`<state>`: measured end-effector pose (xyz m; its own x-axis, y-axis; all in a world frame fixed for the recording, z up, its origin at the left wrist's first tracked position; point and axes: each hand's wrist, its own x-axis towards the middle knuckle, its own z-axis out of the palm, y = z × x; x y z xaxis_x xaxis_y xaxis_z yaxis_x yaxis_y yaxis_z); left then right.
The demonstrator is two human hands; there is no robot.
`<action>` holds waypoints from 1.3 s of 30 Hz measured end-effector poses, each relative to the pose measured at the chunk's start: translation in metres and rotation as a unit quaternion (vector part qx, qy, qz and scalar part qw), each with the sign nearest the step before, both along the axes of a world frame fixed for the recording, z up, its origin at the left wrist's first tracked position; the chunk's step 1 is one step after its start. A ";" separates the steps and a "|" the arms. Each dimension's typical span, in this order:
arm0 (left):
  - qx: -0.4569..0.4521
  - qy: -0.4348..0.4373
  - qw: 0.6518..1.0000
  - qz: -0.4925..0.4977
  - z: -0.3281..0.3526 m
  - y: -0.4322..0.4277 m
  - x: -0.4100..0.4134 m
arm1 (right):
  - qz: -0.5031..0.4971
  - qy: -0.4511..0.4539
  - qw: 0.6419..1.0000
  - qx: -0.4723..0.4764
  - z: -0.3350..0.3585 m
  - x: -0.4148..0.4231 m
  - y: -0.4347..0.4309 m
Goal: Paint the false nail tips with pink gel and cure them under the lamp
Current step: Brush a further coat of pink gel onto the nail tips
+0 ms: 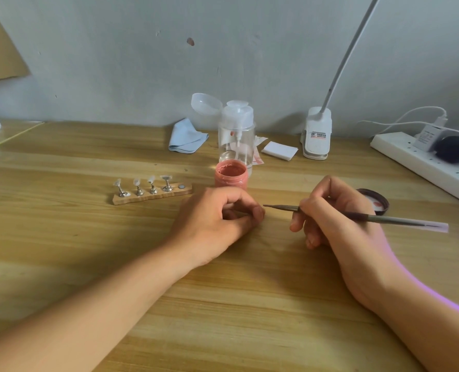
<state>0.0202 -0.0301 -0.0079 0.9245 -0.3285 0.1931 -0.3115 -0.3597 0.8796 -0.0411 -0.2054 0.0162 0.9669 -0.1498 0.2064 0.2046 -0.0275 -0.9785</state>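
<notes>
An open jar of pink gel (231, 176) stands at mid table. Left of it a wooden strip (153, 196) carries several metal stands with clear nail tips (151, 179); its right-end magnet spot (181, 187) is bare. My left hand (217, 218) rests on the table in front of the jar. Its fingers and thumb are curled together round something small that they hide, apparently a nail tip stand. My right hand (338, 213) grips a thin brush (282, 207) like a pen. The brush tip points left, just short of my left thumb.
The jar's dark lid (376, 201) lies upside down behind my right hand. A clear pump bottle (236, 132), a blue cloth (186, 136), white pads (279, 150), a clip lamp base (316, 132) and a power strip (421, 162) line the back by the wall.
</notes>
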 end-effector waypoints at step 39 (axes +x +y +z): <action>0.002 0.025 1.000 -0.010 0.008 0.000 -0.005 | -0.003 0.011 1.000 0.004 0.001 0.001 0.001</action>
<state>0.0147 -0.0305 0.0001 0.9262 -0.3476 0.1460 -0.2751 -0.3582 0.8922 -0.0404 -0.2040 0.0170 0.9703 -0.1573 0.1836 0.1824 -0.0219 -0.9830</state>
